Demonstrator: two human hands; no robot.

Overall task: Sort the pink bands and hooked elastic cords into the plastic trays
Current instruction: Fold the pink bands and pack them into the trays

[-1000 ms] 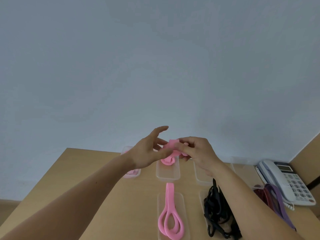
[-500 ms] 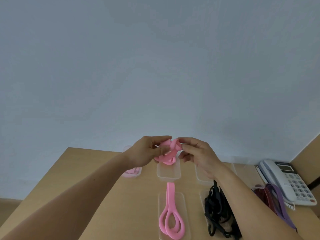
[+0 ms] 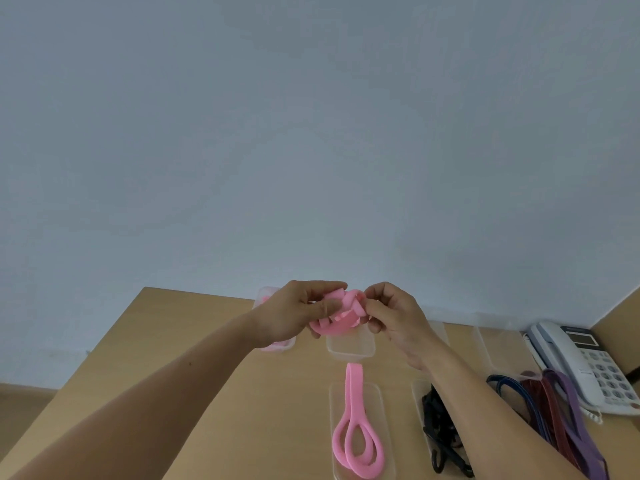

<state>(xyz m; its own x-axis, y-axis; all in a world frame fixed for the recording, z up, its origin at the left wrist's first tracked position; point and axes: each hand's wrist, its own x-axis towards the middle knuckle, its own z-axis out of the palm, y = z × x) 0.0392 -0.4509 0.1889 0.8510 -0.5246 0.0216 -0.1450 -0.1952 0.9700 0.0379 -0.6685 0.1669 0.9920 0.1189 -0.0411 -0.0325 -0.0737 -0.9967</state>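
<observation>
Together, left hand (image 3: 294, 315) and right hand (image 3: 394, 318) pinch the bunched pink band (image 3: 341, 315) between them.

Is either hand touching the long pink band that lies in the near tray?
No: the long pink band lies untouched, while the left hand and right hand both grip a bunched pink band farther back.

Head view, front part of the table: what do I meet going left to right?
pink band → black cords → red and purple bands → phone
</observation>
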